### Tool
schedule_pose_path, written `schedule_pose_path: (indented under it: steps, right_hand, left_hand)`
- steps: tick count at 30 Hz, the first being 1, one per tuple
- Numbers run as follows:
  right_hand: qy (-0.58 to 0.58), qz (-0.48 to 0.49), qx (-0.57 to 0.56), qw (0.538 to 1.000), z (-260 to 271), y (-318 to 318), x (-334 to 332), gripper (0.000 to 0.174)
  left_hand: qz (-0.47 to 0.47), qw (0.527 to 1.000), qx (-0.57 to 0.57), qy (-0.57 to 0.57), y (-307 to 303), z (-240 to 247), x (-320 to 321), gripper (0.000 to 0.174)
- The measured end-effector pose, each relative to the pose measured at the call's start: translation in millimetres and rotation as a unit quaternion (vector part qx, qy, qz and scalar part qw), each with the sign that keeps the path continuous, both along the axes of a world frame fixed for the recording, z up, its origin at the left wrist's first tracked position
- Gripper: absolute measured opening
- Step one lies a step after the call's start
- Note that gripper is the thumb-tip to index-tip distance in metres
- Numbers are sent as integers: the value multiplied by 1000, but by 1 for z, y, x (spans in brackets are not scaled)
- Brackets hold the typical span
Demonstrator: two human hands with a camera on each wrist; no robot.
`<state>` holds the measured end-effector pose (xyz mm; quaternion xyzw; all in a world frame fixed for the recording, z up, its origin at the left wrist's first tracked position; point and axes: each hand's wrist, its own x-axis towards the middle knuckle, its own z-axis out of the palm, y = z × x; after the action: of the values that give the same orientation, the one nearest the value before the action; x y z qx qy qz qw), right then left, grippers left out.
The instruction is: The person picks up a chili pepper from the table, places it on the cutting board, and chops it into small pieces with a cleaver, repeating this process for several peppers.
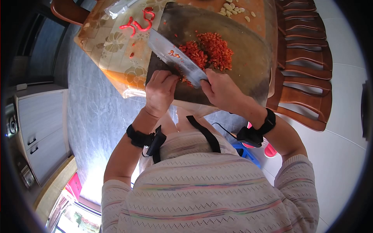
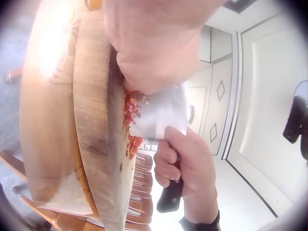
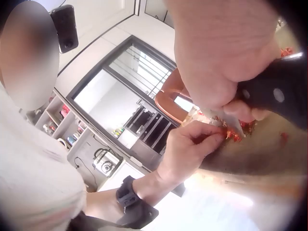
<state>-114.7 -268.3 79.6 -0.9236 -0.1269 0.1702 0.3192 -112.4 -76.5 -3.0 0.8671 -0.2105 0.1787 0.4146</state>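
Observation:
In the head view, the right hand (image 1: 223, 91) grips a wide cleaver (image 1: 171, 58), its blade slanting across the board's left part. The black handle (image 2: 170, 193) shows in the left wrist view. Beside the blade's lower end is the left hand (image 1: 160, 90), fingers bent. The right wrist view shows the left hand's (image 3: 185, 149) thumb and index finger pinching at red pepper bits (image 3: 234, 135) by the blade. Finely chopped red pepper (image 1: 219, 51) lies heaped right of the blade on the thick round cutting board (image 1: 250, 64). Some bits stick to the blade.
Whole red peppers (image 1: 147, 22) and a plastic bag (image 1: 118, 8) lie on the patterned tablecloth (image 1: 112, 42) left of the board. Peeled garlic cloves (image 1: 229, 9) are beyond it. Wooden chairs (image 1: 307, 58) line the right side.

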Motion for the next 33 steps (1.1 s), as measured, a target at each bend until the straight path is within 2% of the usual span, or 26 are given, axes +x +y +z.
schedule_pose_path:
  steps: [5,12,18,27,33]
  right_hand:
    - [-1,-3,-18,1000,-14,5,1,16]
    - [3,-2,-16,1000,-5,5,3,15]
    - [-3,-14,4,1000,-18,10,4,16]
    - [24,-7,-17,1000,1,10,5,15]
    - [21,-12,-20,1000,-11,16,2,15]
  left_hand:
    - [1,1000,5,-14,-1,-1,1,16]
    - [-3,1000,10,-22,0,1,2,16]
    - [-10,1000,5,-2,2,2,2,18]
    - [-17,1000,-4,5,6,3,2,17]
    - [-24,1000,3,3,7,3,4,18]
